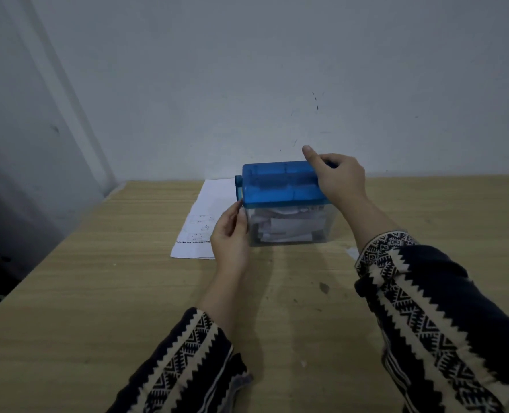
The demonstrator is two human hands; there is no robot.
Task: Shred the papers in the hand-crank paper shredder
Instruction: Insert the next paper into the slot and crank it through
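The hand-crank paper shredder (280,186) has a blue top and a clear bin (289,226) holding white paper scraps. It stands on the wooden table (98,293) near the wall. My left hand (229,236) holds the bin's left front corner, fingers against its side. My right hand (336,177) grips the right end of the blue top, with the index finger raised above it. The crank is hidden behind this hand. A printed white paper sheet (202,216) lies flat on the table to the left of the shredder.
A grey wall (277,70) rises right behind the shredder. The table's left edge (38,263) runs diagonally, with dark floor beyond it. A small white scrap (351,253) lies by my right sleeve. Bare wood stretches in front of the shredder.
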